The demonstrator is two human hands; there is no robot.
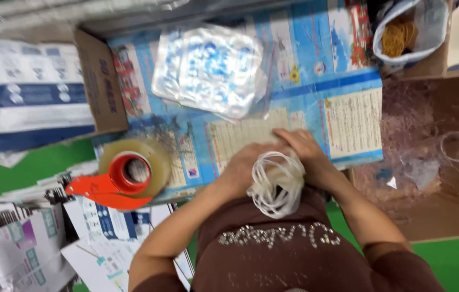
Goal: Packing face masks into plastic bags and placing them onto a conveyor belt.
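- Nearest the camera is the person's brown top with a line of small shiny studs (279, 236) across the chest, both bare forearms reaching forward from it.
- The left hand (243, 168) is curled round the bundle of thin white elastic loops (277, 184), fingers closed on its left side; the frame is blurred, so the exact finger positions are hard to make out.
- The right hand (306, 154) lies over the top and right side of the same bundle, fingers bent down onto it, so both hands grip it together at the near edge of the table.
- The loops hang down in a loose bunch below the hands, just over the person's front.
- To the left, near the left forearm, sits a red-orange tape dispenser holding a roll of clear brownish packing tape (126, 176), well apart from the hands.
- Below it lie scattered printed paper cartons (21, 243) in white and blue.
- The hands rest over a blue printed paper sheet (343, 116) covering the table.
- Farther off on that sheet lies a stack of clear plastic bags with blue print (210, 67).
- At far left stands an open brown cardboard box (101, 81).
- At far right, a plastic bag of yellowish rubber bands (400, 35).
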